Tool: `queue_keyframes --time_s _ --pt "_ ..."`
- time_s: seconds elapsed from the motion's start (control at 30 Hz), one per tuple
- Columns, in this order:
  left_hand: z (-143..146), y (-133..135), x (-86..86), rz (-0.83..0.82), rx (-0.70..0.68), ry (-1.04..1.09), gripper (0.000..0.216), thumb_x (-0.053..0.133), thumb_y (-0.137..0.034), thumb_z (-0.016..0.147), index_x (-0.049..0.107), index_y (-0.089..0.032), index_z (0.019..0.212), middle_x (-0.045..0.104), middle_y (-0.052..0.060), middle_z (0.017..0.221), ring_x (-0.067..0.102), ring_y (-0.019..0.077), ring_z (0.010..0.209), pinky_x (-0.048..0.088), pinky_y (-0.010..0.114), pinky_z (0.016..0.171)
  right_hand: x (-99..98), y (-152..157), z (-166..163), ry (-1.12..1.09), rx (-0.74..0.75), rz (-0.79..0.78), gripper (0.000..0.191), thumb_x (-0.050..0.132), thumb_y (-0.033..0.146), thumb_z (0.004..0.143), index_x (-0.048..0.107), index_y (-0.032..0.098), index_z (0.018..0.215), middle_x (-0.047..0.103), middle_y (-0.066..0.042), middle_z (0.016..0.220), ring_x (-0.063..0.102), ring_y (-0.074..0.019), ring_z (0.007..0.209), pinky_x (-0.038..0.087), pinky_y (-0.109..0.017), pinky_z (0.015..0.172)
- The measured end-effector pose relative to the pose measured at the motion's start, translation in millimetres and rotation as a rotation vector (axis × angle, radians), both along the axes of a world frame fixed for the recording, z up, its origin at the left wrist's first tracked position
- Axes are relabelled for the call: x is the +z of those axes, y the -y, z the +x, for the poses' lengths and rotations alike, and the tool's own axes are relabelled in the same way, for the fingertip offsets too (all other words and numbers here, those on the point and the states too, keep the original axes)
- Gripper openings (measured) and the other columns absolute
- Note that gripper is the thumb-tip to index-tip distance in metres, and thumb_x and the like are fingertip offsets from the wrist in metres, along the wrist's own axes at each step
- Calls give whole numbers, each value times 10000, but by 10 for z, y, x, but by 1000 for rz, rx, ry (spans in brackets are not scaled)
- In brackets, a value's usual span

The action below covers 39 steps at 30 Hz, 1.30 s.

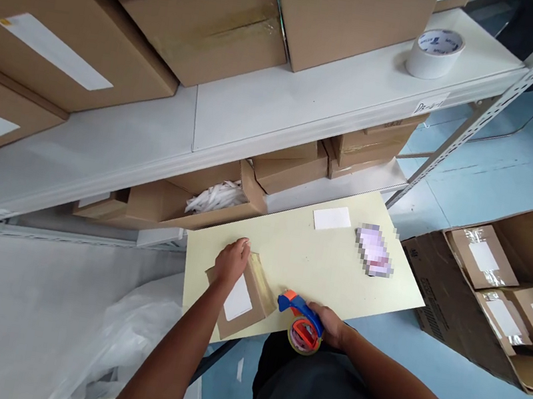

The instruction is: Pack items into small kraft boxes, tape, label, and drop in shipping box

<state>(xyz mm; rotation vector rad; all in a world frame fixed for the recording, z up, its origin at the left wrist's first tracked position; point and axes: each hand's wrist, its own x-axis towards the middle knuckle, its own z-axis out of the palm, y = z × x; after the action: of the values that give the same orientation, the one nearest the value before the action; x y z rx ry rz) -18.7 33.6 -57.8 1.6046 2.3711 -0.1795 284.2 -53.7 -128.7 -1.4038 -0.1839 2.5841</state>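
Note:
My left hand [232, 260] is on the far side of a small cardboard box [259, 291], its fingers curled at the box's edge. The box lies at the left end of a pale board [307, 260], with a white label [237, 301] on top and a strip of tape along its right side. My right hand [330, 324] grips a blue and orange tape dispenser [301, 314] at the board's near edge, apart from the box. The dispenser carries a roll of clear tape. Farther right on the board lie a white paper slip [332, 218] and a pixelated purple item [374, 250].
A large open carton [454, 323] on the right holds several labelled boxes. Behind the board is a shelf rack [259, 121] with cartons and a white tape roll [435, 54]. Below it, an open box holds white strips [219, 197]. Plastic wrap [139, 328] hangs at lower left.

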Motion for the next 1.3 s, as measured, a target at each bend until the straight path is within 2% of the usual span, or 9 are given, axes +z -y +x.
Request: queue_keyframes --time_s 0.1,0.2,0.27,0.37,0.63,0.87,1.07,1.2,1.3 --pt "62 361 96 139 -410 118 504 471 -444 968 547 -215 1410 584 122 1449 477 290 1385 343 445 1175 -47 -32 56 -10 -4 -22 351 549 417 970 737 121 959 786 -106 913 727 -210 780 558 -359 869" --pt "128 794 131 41 -885 244 748 638 -538 853 438 -236 1508 478 120 1553 383 329 1464 229 520 1247 -77 -30 116 -36 -13 -53 357 532 418 981 738 127 959 785 -100 912 729 -206 784 556 -357 886" --pt "168 976 105 -3 -1013 252 875 675 -515 828 318 -241 1578 385 125 1618 336 335 1497 206 530 1257 -60 -38 139 -56 -9 -68 366 534 434 980 735 129 967 785 -99 915 730 -209 793 553 -363 902" --pt "227 978 11 40 -942 192 904 648 -439 847 223 -209 1611 325 156 1643 302 341 1516 216 534 1253 11 -119 125 -88 -12 -89 407 527 474 980 733 124 993 784 -106 924 731 -217 812 550 -377 927" --pt "443 502 -157 190 -605 114 966 665 -491 817 214 -132 1592 323 198 1632 328 358 1492 246 535 1236 45 -672 26 -47 -111 26 360 600 438 960 707 111 1065 776 -111 977 723 -201 804 557 -365 913" --pt "497 459 -58 164 -567 150 786 643 -473 819 405 -176 1507 558 156 1429 439 351 1381 243 533 1229 -13 -585 -18 -14 -44 18 345 581 422 968 703 106 1032 770 -105 899 719 -206 753 579 -366 829" --pt "566 326 64 123 -529 98 442 647 -475 825 662 -252 1206 657 127 1186 519 349 1211 287 540 1173 -29 -485 35 24 -22 10 337 570 441 963 715 139 1001 764 -81 843 708 -197 708 586 -355 787" --pt "564 177 106 78 -544 19 299 622 -500 847 706 -244 975 669 127 1012 545 338 1107 322 527 1130 -13 -600 67 63 -77 30 326 597 419 955 713 123 1028 774 -100 898 722 -207 768 592 -368 813" --pt "521 24 115 42 -539 8 279 611 -480 854 694 -225 931 678 136 998 554 336 1127 327 487 1122 29 -755 8 40 -113 76 340 637 428 940 710 116 1054 778 -112 946 723 -203 789 587 -359 842"
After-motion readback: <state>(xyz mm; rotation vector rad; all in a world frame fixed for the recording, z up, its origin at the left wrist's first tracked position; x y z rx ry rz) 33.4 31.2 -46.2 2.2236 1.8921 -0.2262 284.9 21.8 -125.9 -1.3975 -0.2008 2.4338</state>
